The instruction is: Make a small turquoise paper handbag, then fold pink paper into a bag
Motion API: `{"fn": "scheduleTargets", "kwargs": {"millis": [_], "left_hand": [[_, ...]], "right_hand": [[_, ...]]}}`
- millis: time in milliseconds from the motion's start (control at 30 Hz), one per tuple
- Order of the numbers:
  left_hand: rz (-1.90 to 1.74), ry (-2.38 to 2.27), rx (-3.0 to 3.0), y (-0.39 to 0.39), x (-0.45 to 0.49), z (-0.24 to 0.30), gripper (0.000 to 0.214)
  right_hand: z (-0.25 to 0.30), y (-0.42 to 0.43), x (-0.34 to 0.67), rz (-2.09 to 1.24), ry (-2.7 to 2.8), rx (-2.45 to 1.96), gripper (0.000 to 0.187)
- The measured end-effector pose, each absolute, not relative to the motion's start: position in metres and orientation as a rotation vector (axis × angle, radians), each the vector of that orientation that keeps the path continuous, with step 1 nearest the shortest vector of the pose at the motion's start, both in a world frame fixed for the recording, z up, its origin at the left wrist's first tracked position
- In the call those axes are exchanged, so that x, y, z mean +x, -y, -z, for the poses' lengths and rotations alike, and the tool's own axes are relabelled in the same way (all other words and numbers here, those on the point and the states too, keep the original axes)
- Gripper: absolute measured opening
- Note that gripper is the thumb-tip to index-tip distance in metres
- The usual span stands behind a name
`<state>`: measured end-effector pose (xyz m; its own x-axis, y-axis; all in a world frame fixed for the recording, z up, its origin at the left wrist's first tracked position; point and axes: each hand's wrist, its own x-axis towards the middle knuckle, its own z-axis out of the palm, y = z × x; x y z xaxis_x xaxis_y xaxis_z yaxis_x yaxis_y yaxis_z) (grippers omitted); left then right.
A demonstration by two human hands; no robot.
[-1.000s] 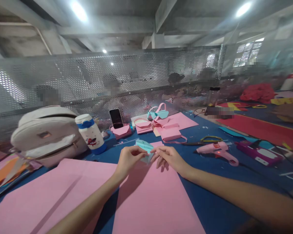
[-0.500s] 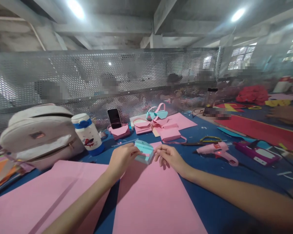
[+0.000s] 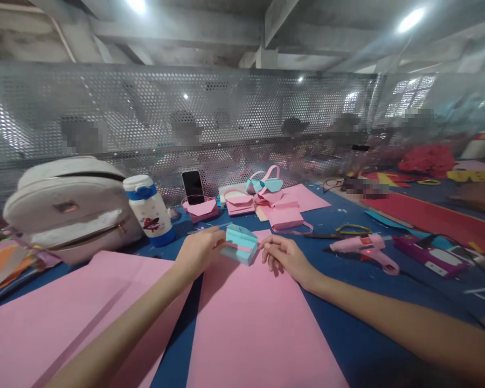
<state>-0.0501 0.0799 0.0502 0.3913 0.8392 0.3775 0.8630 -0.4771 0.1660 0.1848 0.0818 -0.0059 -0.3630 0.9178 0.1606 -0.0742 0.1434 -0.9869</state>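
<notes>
My left hand (image 3: 197, 250) grips the left side of a small light-blue paper bag (image 3: 240, 243) with a pink strip across its front, held just above a pink sheet (image 3: 246, 318). My right hand (image 3: 283, 257) is beside the bag's right edge, fingers curled and pinched on the end of the pink strip. Both forearms reach in from the bottom of the view.
A second pink sheet (image 3: 60, 318) lies left on the blue table (image 3: 347, 323). Behind stand a white backpack (image 3: 68, 207), a bottle (image 3: 149, 210), a phone (image 3: 193, 187) and several finished paper bags (image 3: 267, 202). A pink glue gun (image 3: 364, 249), scissors (image 3: 350, 230) and a perforated metal screen (image 3: 186, 124) are nearby.
The blue bag has been turned so its front with the pink strip faces me, and it sits slightly higher. The head view has shifted a little.
</notes>
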Motion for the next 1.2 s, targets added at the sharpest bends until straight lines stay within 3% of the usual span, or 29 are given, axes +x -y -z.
{"fn": "scheduleTargets", "kwargs": {"millis": [200, 367, 633, 967, 1200], "left_hand": [[0.809, 1.652, -2.597, -0.083, -0.052, -0.045, 0.02], [1.032, 1.704, -2.711, -0.09, -0.055, -0.04, 0.035], [1.306, 1.838, -2.936, -0.098, -0.06, -0.035, 0.029], [1.073, 1.825, -2.781, -0.099, -0.076, -0.05, 0.005], [0.899, 1.721, -2.64, -0.105, -0.091, -0.053, 0.017]], "right_hand": [[0.006, -0.082, 0.185, -1.38, 1.512, -0.841, 0.032], [0.008, -0.083, 0.185, -1.382, 1.519, -0.834, 0.033], [0.01, -0.084, 0.185, -1.379, 1.525, -0.832, 0.033], [0.012, -0.085, 0.185, -1.378, 1.534, -0.822, 0.035], [0.012, -0.084, 0.186, -1.374, 1.544, -0.821, 0.032]]}}
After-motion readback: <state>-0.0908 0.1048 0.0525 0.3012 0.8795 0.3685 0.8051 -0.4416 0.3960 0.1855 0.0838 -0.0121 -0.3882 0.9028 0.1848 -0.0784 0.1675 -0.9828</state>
